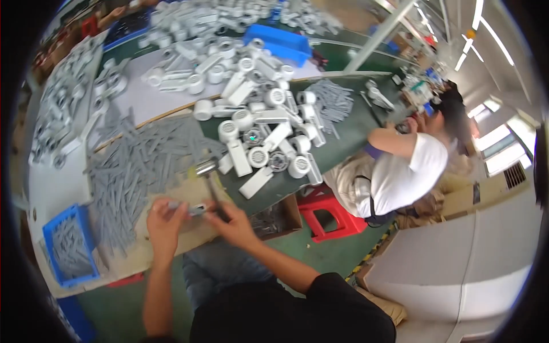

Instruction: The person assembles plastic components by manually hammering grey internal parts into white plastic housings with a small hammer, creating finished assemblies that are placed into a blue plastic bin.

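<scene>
Over the near edge of the bench, my left hand (164, 220) is closed on a small grey plastic piece (197, 210), whose end sticks out toward my right hand. My right hand (233, 226) is wrapped round the handle of a hammer (207, 168), its metal head pointing away from me. The right fingertips are close to the grey piece; I cannot tell whether they touch it. A heap of slim grey plastic strips (143, 151) lies just beyond and left of my hands. White handheld fans (266, 134) are piled to the right of the hammer.
A blue bin (91, 268) of grey pieces stands at the near left. Further back are another blue bin (277, 44) and more white fans (189, 66). A cardboard box (293, 214) and a red stool (329, 214) stand to the right, near a seated person (412, 160).
</scene>
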`<state>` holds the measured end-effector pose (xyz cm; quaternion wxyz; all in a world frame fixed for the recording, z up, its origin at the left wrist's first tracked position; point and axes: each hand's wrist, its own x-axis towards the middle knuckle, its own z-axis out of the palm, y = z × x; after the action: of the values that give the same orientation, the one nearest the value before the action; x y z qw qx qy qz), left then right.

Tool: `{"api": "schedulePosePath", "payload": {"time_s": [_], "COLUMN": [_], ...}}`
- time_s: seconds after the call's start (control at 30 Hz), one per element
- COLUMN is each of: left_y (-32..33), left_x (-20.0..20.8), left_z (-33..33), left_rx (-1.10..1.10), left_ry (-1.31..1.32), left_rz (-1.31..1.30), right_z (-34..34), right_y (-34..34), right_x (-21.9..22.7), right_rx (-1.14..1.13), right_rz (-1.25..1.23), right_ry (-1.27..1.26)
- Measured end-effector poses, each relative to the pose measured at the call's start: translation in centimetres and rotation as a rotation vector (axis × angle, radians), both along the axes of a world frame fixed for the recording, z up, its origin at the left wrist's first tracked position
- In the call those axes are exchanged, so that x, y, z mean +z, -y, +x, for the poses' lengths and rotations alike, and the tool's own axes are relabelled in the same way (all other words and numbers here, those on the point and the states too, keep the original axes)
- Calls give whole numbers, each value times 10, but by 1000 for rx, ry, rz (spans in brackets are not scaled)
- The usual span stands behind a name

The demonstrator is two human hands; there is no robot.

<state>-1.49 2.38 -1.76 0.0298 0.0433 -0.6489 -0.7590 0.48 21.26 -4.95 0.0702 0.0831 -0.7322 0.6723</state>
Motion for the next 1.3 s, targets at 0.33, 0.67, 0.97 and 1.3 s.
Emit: {"api": "schedulePosePath", "payload": {"time_s": [0.33,0.67,0.97,1.3], "left_y": [-5,41,47,48], "left_x": [-14,14,-15,-19], "left_z": [35,5,2,0], "left_rx": [75,-140,-117,-111], "left_ry": [119,-602,-470,-468], "left_rz": [229,-1157,-941,-844], "right_z": [24,-4,-35,-48], "right_y": [1,-54,-7,-11], "right_x": [22,31,21,29], "right_rx": [22,-62,131,249], "right_rz": [78,72,111,304], "right_ry": [163,314,332,375]}}
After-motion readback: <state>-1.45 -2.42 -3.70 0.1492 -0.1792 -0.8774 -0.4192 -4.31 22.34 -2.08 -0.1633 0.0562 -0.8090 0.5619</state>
